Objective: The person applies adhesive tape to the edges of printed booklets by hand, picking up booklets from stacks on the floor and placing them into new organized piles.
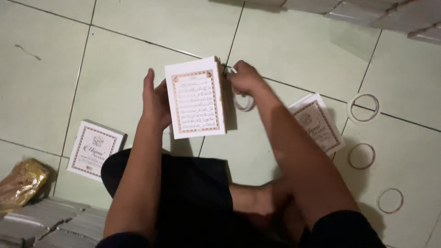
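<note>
home floor [294, 50], booklet stacks [46, 225]

I see a floor [298, 50] of large pale green tiles with dark grout lines running across it at a slant. The light is dim and warm, and soft shadows fall toward six o'clock. At one o'clock, grey stacked bundles [390, 14] lie along the top edge. At eight o'clock more grey bundles [50, 225] fill the corner, with a crumpled yellowish bag [20, 181] lying just above them on the tiles.
</note>
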